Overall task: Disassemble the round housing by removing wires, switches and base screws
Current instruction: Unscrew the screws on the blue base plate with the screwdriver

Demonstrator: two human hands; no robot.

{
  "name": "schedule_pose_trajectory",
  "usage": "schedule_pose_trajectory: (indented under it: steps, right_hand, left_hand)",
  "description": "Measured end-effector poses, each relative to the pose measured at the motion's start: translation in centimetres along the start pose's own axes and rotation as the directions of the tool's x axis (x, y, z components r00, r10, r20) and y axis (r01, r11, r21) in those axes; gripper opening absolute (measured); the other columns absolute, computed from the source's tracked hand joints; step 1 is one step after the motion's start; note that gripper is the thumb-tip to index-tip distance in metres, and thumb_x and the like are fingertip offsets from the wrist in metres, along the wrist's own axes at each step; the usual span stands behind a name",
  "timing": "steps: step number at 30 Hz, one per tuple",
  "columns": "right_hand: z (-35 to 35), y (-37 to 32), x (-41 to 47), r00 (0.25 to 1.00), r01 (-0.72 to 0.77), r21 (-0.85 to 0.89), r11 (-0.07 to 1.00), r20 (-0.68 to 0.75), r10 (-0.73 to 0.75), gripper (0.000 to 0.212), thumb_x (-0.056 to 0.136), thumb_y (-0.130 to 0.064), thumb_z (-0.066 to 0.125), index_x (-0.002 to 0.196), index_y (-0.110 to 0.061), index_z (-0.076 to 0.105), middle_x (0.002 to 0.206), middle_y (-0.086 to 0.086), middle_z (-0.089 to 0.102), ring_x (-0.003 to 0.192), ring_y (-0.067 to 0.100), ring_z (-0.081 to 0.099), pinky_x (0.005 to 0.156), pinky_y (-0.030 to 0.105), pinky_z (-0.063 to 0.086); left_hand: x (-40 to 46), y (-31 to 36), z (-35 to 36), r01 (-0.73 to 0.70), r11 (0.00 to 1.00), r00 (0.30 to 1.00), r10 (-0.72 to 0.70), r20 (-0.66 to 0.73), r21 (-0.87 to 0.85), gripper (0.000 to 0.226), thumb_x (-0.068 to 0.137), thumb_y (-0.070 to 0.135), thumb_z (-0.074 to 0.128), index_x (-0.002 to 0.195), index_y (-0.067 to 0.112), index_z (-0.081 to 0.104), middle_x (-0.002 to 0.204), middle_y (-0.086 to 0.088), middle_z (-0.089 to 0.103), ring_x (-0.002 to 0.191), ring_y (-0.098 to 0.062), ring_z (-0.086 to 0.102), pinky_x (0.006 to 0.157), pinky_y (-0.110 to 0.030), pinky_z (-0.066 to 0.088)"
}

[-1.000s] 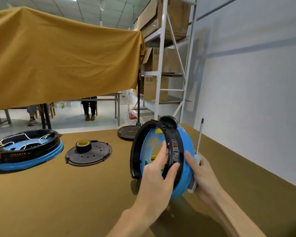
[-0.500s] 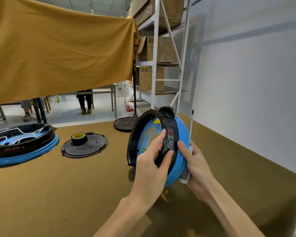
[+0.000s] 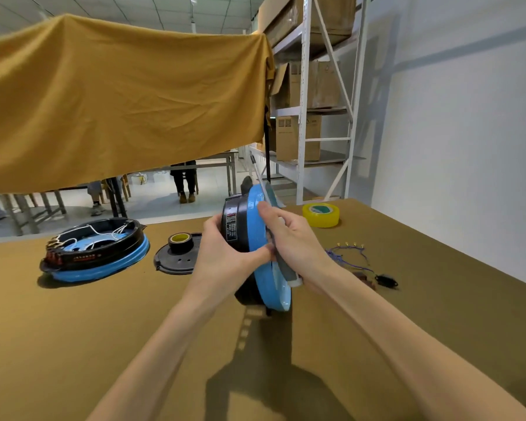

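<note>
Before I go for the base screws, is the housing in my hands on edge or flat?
On edge: the round housing stands on its rim.

Round housing (image 3: 257,238) now edge-on

Round blue-and-black housing (image 3: 255,238) standing on edge on the brown table, label on its black rim, blue base facing right, gripped by both hands

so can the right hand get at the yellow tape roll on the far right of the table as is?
Probably not yet: the right hand is gripping a grey-handled screwdriver against the blue-and-black round housing. The path to the yellow tape roll looks clear once it lets go.
</note>
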State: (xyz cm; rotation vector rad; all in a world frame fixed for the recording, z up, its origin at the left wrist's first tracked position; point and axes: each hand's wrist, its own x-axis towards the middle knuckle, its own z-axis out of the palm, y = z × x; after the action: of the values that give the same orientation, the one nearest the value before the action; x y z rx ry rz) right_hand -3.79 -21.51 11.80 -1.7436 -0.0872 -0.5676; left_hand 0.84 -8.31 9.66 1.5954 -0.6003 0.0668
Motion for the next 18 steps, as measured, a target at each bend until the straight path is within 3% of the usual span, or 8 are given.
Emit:
schedule_pose_trajectory:
  steps: [1, 3, 6, 10, 12, 15, 18]
  right_hand:
    - [0.6, 0.0, 0.3, 0.999, 0.014, -0.025, 1.000, 0.034, -0.013, 0.047, 0.102, -0.053, 0.050, 0.060, -0.034, 0.059, 0.058, 0.006, 0.053, 0.053, 0.015, 0.053, 0.054, 0.028, 0.047]
    - [1.3, 0.2, 1.1, 0.994, -0.008, -0.084, 0.996, 0.112, 0.018, 0.046, 0.101, -0.053, 0.052, 0.058, -0.036, 0.056, 0.056, -0.004, 0.049, 0.049, 0.009, 0.050, 0.052, 0.023, 0.045]
    - [1.7, 0.2, 2.2, 0.956, -0.151, -0.085, 0.985, 0.239, 0.167, 0.029, 0.098, -0.060, 0.052, 0.093, -0.037, 0.069, 0.067, -0.001, 0.057, 0.062, 0.013, 0.056, 0.057, 0.023, 0.046]
    - [2.1, 1.2, 2.6, 0.864, -0.388, 0.088, 0.917, 0.379, 0.330, 0.040, 0.099, -0.057, 0.053, 0.117, -0.025, 0.068, 0.065, 0.001, 0.054, 0.056, 0.015, 0.051, 0.054, 0.025, 0.044]
    - [2.5, 2.2, 2.3, 0.886, -0.383, 0.085, 0.920, 0.315, 0.340, 0.038, 0.101, -0.051, 0.051, 0.124, -0.022, 0.062, 0.064, -0.001, 0.051, 0.054, 0.013, 0.049, 0.054, 0.026, 0.043]
    - [1.6, 3.4, 1.7, 0.913, -0.392, 0.108, 0.914, 0.166, 0.372, 0.032, 0.099, -0.028, 0.055, 0.125, -0.011, 0.048, 0.069, 0.003, 0.050, 0.054, 0.015, 0.050, 0.058, 0.033, 0.048]
    - [-1.0, 3.6, 0.9, 0.890, -0.444, 0.070, 0.893, 0.153, 0.430, 0.021, 0.093, -0.006, 0.056, 0.112, -0.004, 0.048, 0.078, 0.013, 0.055, 0.056, 0.020, 0.056, 0.058, 0.038, 0.053]
  left_hand:
    - [0.2, -0.1, -0.9, 0.027, 1.000, 1.000, -0.027, 0.007, -0.002, 0.087, 0.064, 0.023, 0.096, 0.136, 0.016, 0.047, 0.116, 0.004, 0.069, 0.096, 0.002, 0.071, 0.069, -0.014, 0.058]
    - [0.6, -0.5, -2.5, 0.084, 0.996, 0.996, -0.084, 0.022, -0.004, 0.085, 0.065, 0.026, 0.096, 0.136, 0.013, 0.052, 0.117, 0.001, 0.072, 0.098, -0.005, 0.073, 0.076, -0.022, 0.061]
    - [0.9, -1.0, -3.9, 0.175, 0.981, 0.984, -0.176, -0.001, -0.082, 0.082, 0.070, 0.037, 0.091, 0.138, 0.010, 0.054, 0.122, -0.003, 0.073, 0.108, -0.016, 0.072, 0.094, -0.042, 0.060]
    - [0.6, -1.6, -4.4, 0.260, 0.960, 0.957, -0.271, -0.105, -0.108, 0.066, 0.064, 0.058, 0.081, 0.114, 0.016, 0.070, 0.104, -0.003, 0.079, 0.099, -0.019, 0.074, 0.092, -0.046, 0.060]
    - [1.2, -2.3, -4.7, 0.323, 0.944, 0.927, -0.330, -0.178, -0.072, 0.055, 0.072, 0.051, 0.085, 0.106, 0.011, 0.070, 0.101, -0.011, 0.077, 0.097, -0.025, 0.073, 0.088, -0.047, 0.061]
    - [2.4, -3.5, -6.0, 0.425, 0.886, 0.860, -0.459, -0.223, -0.184, 0.034, 0.083, 0.024, 0.082, 0.105, 0.009, 0.061, 0.102, -0.010, 0.075, 0.093, -0.021, 0.072, 0.073, -0.040, 0.061]
    - [2.2, -5.3, -7.5, 0.476, 0.814, 0.844, -0.529, -0.090, -0.333, 0.027, 0.083, 0.013, 0.079, 0.103, 0.008, 0.063, 0.091, -0.010, 0.080, 0.088, -0.025, 0.077, 0.068, -0.039, 0.063]
